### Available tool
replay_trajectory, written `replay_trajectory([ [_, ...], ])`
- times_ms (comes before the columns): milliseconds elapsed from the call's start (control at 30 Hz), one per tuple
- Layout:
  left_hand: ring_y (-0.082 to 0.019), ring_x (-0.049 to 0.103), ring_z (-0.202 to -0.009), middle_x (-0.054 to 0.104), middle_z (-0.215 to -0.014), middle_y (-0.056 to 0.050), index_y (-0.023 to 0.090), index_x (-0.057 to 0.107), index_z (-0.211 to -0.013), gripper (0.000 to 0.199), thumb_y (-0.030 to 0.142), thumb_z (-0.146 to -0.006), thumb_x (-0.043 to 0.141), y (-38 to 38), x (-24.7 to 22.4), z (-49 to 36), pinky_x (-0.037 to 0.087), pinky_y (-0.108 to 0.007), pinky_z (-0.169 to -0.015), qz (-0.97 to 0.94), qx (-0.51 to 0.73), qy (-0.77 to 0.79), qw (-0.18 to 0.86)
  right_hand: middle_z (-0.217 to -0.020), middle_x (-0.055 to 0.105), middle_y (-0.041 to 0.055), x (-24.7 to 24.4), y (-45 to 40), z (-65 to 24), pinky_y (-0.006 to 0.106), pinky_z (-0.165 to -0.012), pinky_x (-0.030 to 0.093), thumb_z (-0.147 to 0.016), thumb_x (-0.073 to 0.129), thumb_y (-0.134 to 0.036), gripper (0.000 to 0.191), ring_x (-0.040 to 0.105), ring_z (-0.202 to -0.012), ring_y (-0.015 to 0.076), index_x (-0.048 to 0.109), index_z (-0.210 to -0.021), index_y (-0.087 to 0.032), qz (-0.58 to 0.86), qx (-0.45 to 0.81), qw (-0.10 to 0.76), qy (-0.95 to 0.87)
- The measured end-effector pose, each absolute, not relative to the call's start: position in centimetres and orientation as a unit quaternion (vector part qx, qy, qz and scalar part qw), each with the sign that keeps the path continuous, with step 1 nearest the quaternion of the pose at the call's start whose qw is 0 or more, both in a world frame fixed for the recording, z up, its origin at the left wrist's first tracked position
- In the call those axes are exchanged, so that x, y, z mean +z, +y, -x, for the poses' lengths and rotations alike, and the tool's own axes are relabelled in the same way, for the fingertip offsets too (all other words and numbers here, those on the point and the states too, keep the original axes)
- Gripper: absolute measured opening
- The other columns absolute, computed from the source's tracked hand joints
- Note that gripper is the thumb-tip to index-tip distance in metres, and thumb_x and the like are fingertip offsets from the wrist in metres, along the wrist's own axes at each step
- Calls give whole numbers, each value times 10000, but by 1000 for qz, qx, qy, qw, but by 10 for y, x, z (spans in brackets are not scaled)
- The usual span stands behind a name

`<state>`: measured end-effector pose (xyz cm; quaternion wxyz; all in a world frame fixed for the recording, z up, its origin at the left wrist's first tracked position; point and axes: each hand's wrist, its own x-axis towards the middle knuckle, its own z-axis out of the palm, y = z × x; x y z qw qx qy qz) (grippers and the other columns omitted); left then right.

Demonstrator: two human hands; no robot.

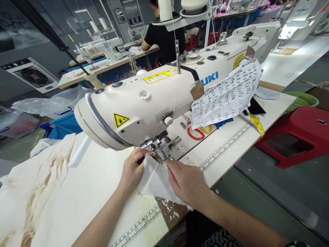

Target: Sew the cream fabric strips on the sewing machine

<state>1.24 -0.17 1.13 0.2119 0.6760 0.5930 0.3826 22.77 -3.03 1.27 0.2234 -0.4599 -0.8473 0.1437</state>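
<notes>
A white sewing machine (144,103) spans the middle of the view, its metal presser foot and needle area (158,147) low at the near end. A piece of thin white fabric (154,178) lies under that end and hangs toward me. On its left side, my left hand (132,169) pinches the fabric's edge close to the presser foot. My right hand (189,181) is closed at the fabric's right edge, fingertips beside the metal parts. Whether a small tool is also between those fingers I cannot tell. The needle tip is hidden.
Red-handled scissors (195,133) lie behind the needle area. A handwritten paper sheet (226,96) hangs on the machine. Cream fabric (48,171) is spread at left. A printed ruler (226,145) and yellow tape measure (255,123) mark the right edge, near a red stool (303,133).
</notes>
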Motion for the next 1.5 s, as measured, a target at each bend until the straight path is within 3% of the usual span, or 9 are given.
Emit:
replay_trajectory([
  [300, -195, 634, -803, 681, -809, -34, 229, 719, -778, 244, 403, -870, 575, -1, 14, -16, 510, -306, -711, -689, 383, 584, 192, -960, 745, 53, 12, -30, -228, 306, -569, 425, -969, 461, -147, 280, 707, -750, 212, 616, -1201, -166, 463, 153, 238, -840],
  [700, -207, 655, -889, 705, -927, -40, 227, 705, -831, 201, 358, -882, 561, 0, 7, -13, 523, -336, -783, -707, 366, 579, 177, -919, 742, 44, 9, -28, -229, 291, -537, 395, -1005, 402, -186, 295, 691, -715, 186, 620, -1204, -170, 448, 136, 257, -846],
  [933, -218, 617, -928, 676, -972, -73, 204, 665, -890, 213, 368, -901, 528, -1, 9, -22, 512, -357, -816, -742, 345, 563, 115, -1038, 762, 98, 7, -26, -231, 288, -530, 428, -1029, 355, -209, 349, 710, -734, 200, 615, -1252, -143, 439, 107, 264, -852],
  [1133, -214, 591, -842, 653, -881, -66, 204, 634, -857, 210, 354, -916, 501, 4, 8, -27, 491, -338, -719, -756, 316, 570, 60, -1079, 760, 111, 5, -26, -233, 295, -541, 452, -1038, 344, -218, 364, 716, -757, 215, 616, -1267, -137, 427, 94, 265, -859],
  [1367, -193, 609, -846, 677, -914, -63, 205, 591, -802, 152, 266, -899, 490, 4, 4, -20, 500, -314, -709, -752, 334, 562, 84, -1029, 760, 109, 6, -25, -232, 309, -519, 450, -1038, 351, -212, 358, 710, -722, 217, 616, -1263, -123, 422, 102, 265, -861],
  [1500, -189, 615, -831, 678, -894, -51, 210, 596, -780, 162, 312, -880, 520, 2, 6, -17, 508, -309, -711, -726, 352, 577, 126, -1033, 751, 106, 7, -26, -230, 304, -526, 443, -1043, 339, -203, 362, 713, -754, 213, 595, -1285, -121, 425, 115, 259, -860],
])
